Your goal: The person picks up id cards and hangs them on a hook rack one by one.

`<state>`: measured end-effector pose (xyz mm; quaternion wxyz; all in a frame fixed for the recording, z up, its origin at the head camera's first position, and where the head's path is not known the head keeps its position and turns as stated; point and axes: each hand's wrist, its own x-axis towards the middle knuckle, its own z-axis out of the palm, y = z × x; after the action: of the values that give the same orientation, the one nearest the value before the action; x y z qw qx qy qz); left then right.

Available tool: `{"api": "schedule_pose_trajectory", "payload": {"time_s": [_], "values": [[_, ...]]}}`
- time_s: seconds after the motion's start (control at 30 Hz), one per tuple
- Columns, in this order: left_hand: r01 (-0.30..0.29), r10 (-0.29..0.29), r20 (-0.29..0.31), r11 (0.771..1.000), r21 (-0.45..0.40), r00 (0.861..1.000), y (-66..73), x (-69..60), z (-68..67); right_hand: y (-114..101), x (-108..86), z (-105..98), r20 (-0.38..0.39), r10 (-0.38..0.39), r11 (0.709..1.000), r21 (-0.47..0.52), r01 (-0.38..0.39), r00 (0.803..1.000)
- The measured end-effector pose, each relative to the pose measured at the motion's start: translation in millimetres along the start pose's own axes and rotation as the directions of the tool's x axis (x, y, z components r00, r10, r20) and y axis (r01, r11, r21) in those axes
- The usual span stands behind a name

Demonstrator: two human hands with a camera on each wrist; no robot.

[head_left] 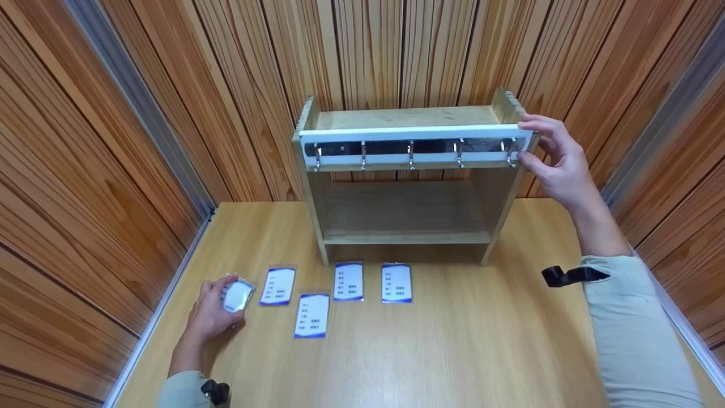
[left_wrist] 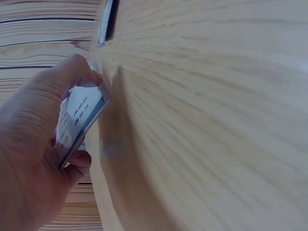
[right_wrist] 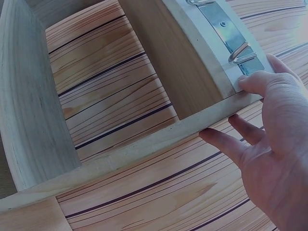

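Observation:
My left hand (head_left: 212, 310) pinches a badge card in a clear sleeve (head_left: 238, 296) by its edges, at the left of the table. In the left wrist view that card (left_wrist: 79, 111) is tilted, held between thumb and fingers just off the wood. My right hand (head_left: 561, 161) grips the right end of a white hook rail (head_left: 391, 148) on the front of a small wooden shelf (head_left: 408, 239). The right wrist view shows the thumb on the rail's face, with other fingers touching the shelf's side panel (right_wrist: 130, 144). Several metal hooks line the rail, with nothing hanging on them.
More badge cards lie flat on the table in front of the shelf: one at the left (head_left: 277, 286), one lower (head_left: 311, 315), two to the right, including the rightmost card (head_left: 396, 282). Wood-patterned walls (head_left: 374, 51) enclose the table (head_left: 453, 351) at the back and sides.

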<state>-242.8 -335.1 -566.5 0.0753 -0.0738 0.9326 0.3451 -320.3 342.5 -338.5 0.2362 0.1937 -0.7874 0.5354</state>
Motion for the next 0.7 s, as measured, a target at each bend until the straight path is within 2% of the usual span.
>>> {"api": "schedule_pose_trajectory", "payload": {"time_s": [0.2, 0.53, 0.7], "values": [[-0.005, 0.005, 0.006, 1.000, -0.003, 1.000, 3.9, 0.0, -2.2, 0.3, -0.4, -0.2, 0.004, -0.001, 1.000, 0.001, 0.001, 1.000], [-0.023, 0.023, 0.003, 0.999, -0.030, 1.000, 12.7, 2.4, 2.5, 0.9, -0.4, 0.1, 0.004, 0.002, 1.000, 0.018, -0.002, 1.000], [-0.034, 0.033, -0.013, 0.996, -0.080, 0.999, 19.8, 4.2, 6.3, 0.1, -0.2, 0.7, -0.001, 0.005, 1.000, 0.022, -0.005, 1.000]]}}
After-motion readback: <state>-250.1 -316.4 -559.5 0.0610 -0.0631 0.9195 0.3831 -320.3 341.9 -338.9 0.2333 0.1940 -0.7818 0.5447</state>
